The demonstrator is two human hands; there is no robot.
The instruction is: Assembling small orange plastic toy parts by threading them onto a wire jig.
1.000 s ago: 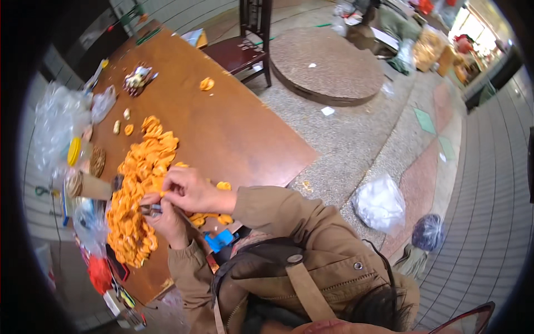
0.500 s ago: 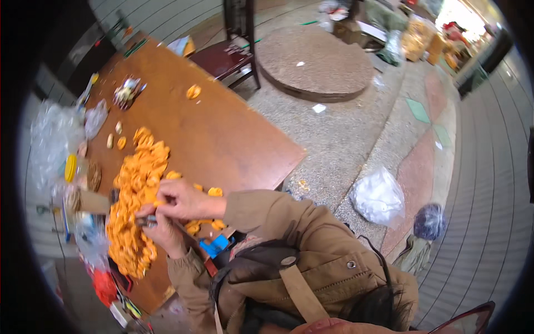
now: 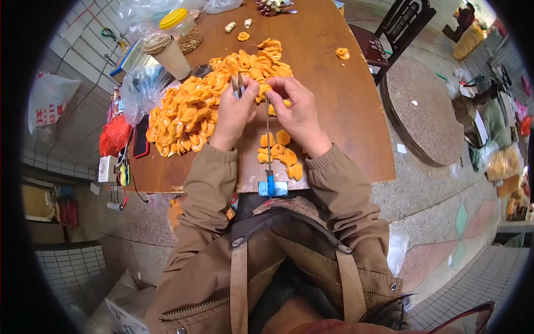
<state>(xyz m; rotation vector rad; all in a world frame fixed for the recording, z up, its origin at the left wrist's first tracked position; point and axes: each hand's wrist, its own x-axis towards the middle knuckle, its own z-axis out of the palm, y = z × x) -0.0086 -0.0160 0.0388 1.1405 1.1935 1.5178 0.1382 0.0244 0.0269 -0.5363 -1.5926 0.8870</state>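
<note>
Beside orange pieces [image 3: 186, 111], beige cup [image 3: 173, 60].

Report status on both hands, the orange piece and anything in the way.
Left hand gripping metal tool. Right hand pinching orange piece. Orange pile beside left hand. Thin rod between hands; no blockage seen.

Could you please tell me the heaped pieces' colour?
The heaped pieces are orange, best seen in the head view.

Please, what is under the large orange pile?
The pile rests on the brown table, which shows around it. Whether anything else lies beneath cannot be seen: the pile covers that spot, and the left hand hides part of the pile.
</note>
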